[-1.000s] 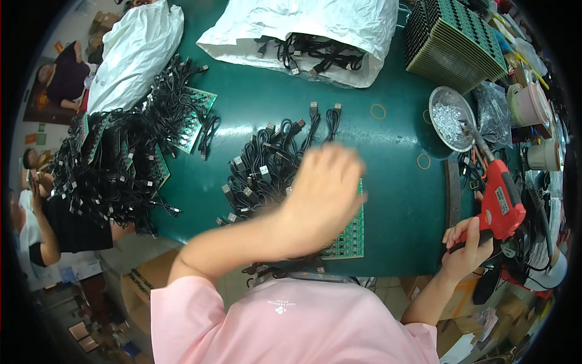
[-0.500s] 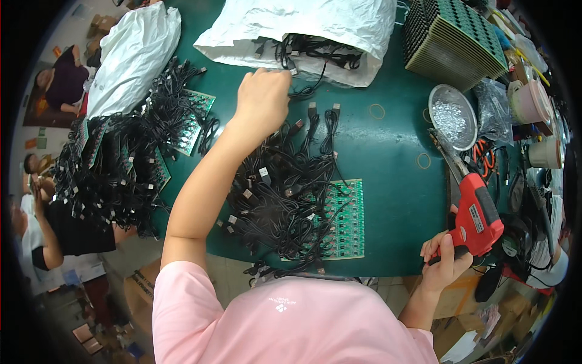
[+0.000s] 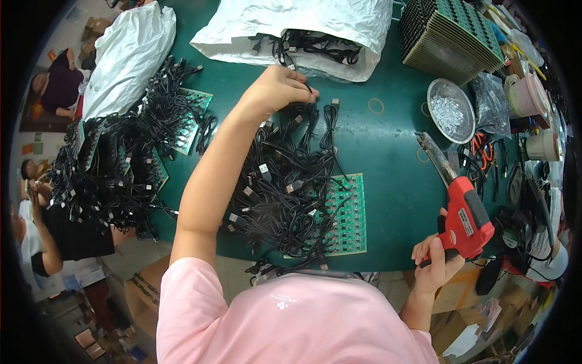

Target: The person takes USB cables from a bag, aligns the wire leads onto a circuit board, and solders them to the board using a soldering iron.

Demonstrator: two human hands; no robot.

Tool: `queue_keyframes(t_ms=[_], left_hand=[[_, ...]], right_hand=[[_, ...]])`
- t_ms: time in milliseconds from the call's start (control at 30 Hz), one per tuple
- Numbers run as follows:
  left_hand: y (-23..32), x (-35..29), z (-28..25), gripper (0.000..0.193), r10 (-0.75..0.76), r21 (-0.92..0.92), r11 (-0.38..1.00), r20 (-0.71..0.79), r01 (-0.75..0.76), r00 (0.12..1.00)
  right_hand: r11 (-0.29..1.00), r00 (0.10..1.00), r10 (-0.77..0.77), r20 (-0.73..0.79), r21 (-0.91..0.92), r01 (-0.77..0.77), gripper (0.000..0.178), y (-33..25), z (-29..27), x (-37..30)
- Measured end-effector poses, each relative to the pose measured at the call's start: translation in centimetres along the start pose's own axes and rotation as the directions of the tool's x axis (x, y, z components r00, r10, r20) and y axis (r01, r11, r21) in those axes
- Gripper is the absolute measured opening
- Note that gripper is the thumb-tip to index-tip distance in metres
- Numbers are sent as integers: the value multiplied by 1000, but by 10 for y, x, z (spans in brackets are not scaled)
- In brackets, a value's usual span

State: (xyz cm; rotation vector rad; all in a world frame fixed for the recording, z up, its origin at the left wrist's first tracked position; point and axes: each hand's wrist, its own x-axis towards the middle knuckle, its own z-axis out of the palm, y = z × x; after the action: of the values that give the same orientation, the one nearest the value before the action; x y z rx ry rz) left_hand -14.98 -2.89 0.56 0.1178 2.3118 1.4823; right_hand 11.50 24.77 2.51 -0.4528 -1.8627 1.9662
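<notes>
My left hand (image 3: 276, 92) is closed on a black USB cable, just in front of the open mouth of a white woven bag (image 3: 242, 24) with more black cables (image 3: 321, 45) inside. Most of the held cable is hidden by the fingers. Below that hand lies a heap of black USB cables (image 3: 273, 206), partly covering a green circuit board panel (image 3: 351, 218). My right hand (image 3: 438, 261) grips a red and black soldering gun (image 3: 465, 218) at the table's right front, its metal tip pointing up and left.
Cables wired to green boards (image 3: 109, 176) are piled at the left, beside another white bag (image 3: 130, 54). A tall stack of circuit boards (image 3: 448, 42) stands at the far right. Near it are a metal bowl (image 3: 451, 112) of small shiny pieces and a rubber band (image 3: 376, 106).
My left hand has moved right and turned, with its fingers now pinched around a cable outside the bag. The soldering gun has shifted slightly left and down in my right hand.
</notes>
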Motion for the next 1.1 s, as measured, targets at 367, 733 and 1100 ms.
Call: queue_keyframes(t_ms=[367,733,1100], left_hand=[[44,-88,58,18,689,542,599,27,-589,725],[41,-171,108,15,445,496,667,332,-555,832],[21,-179,124,12,428,122,889,124,-442,895]], right_hand=[[978,988,150,38,138,-154,51,3,20,-2],[995,962,72,263,-90,-50,16,1,47,-7],[999,969,49,244,-22,-45,14,9,42,-15]])
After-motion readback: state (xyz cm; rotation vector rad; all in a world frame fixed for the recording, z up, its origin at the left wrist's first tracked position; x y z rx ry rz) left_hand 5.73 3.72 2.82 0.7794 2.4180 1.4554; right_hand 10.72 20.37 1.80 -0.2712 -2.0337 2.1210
